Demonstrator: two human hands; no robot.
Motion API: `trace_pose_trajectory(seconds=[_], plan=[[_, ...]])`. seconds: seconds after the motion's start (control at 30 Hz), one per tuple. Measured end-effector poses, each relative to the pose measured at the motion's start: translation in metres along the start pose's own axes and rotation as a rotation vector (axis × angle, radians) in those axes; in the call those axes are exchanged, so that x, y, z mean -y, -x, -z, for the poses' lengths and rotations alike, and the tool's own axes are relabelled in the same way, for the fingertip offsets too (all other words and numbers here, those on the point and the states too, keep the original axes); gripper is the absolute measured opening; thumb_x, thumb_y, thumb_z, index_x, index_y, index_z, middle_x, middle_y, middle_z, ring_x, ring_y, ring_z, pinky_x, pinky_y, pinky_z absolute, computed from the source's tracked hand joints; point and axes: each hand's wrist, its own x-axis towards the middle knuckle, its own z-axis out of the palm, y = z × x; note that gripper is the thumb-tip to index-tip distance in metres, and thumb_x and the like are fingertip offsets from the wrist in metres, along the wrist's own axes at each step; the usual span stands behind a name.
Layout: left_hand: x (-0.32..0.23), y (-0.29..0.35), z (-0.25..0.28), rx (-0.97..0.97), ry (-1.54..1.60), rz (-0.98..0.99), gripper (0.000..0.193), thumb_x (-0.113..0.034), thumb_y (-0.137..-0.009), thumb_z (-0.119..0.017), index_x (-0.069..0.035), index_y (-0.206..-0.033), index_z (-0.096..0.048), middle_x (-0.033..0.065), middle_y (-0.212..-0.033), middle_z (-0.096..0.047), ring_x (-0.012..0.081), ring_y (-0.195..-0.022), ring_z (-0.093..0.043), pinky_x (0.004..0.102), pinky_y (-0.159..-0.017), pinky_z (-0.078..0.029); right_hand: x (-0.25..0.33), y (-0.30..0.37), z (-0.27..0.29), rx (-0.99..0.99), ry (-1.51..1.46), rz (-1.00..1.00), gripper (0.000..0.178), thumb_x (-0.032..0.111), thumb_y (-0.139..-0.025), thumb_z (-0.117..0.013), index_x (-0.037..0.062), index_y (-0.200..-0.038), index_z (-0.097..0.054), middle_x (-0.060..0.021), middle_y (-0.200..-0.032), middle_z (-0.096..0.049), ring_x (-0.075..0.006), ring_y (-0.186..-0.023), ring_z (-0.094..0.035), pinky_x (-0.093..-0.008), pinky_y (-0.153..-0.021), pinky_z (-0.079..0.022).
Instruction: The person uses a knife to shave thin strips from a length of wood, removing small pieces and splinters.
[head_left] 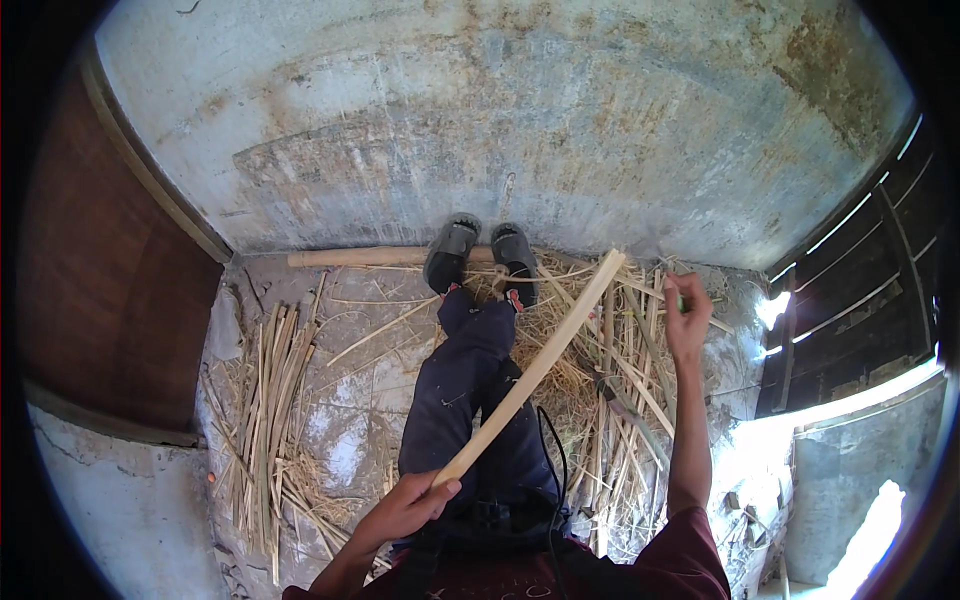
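My left hand (412,505) is closed around the near end of a long, pale bamboo strip (540,365). The strip slants up and to the right across my legs, its far end near the wall's foot. To the right of that far end, my right hand (687,312) is raised, fingers curled round a small green-handled tool (681,302). Most of the tool is hidden by the fingers, and a faint thin streak above them is too blurred to make out. The right hand is apart from the strip.
Thin split sticks (270,400) lie in a bundle on the left. More sticks (640,400) and shavings (555,365) cover the floor at right. A thick pole (365,257) lies along the stained wall (480,130). My shoes (455,245) rest near it. A black cord (555,445) hangs by my lap.
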Motion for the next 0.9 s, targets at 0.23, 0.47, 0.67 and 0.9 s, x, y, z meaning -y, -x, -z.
trace_pose_trajectory(seconds=[0.23,0.47,0.67,0.9], plan=[[-0.031,-0.02,0.003,-0.093,-0.068,-0.053,0.032,-0.032,-0.114,-0.066,-0.002,-0.104,-0.069,-0.0075,-0.071,-0.048,0.0045,-0.065,-0.041,0.0294,-0.057,-0.031,0.053,0.042,-0.01,-0.02,-0.299,-0.305,0.007,0.011,-0.107,-0.069,0.0056,-0.103,-0.066,0.0045,-0.077,-0.06,-0.0029,-0.067,-0.051,-0.0246,-0.061,-0.039],[-0.024,-0.056,0.002,-0.132,-0.167,-0.091,0.032,-0.032,-0.111,-0.07,-0.001,-0.102,-0.065,-0.0019,-0.069,-0.048,0.0091,-0.065,-0.043,0.0334,-0.058,-0.034,0.134,0.091,-0.044,0.403,-0.292,0.132,0.012,0.003,-0.092,-0.079,0.0065,-0.102,-0.074,-0.0064,-0.078,-0.068,-0.0233,-0.064,-0.071,-0.0364,-0.062,-0.058],[-0.018,-0.07,-0.01,-0.079,-0.079,-0.244,0.027,-0.028,-0.113,-0.064,-0.002,-0.106,-0.06,0.005,-0.069,-0.057,0.0163,-0.061,-0.052,0.0375,-0.059,-0.04,0.169,0.107,-0.058,0.478,-0.252,0.384,0.019,0.007,-0.087,-0.085,0.0104,-0.103,-0.077,-0.0032,-0.074,-0.063,-0.0216,-0.053,-0.064,-0.0371,-0.047,-0.048],[-0.027,-0.066,-0.013,-0.105,-0.186,-0.267,0.026,-0.025,-0.114,-0.06,-0.001,-0.107,-0.058,0.0087,-0.067,-0.055,0.0179,-0.059,-0.054,0.0395,-0.058,-0.039,0.172,0.111,-0.059,0.431,-0.292,0.422,0.016,0.007,-0.087,-0.084,0.0114,-0.1,-0.076,-0.0021,-0.071,-0.06,-0.0197,-0.05,-0.061,-0.0358,-0.045,-0.045]])
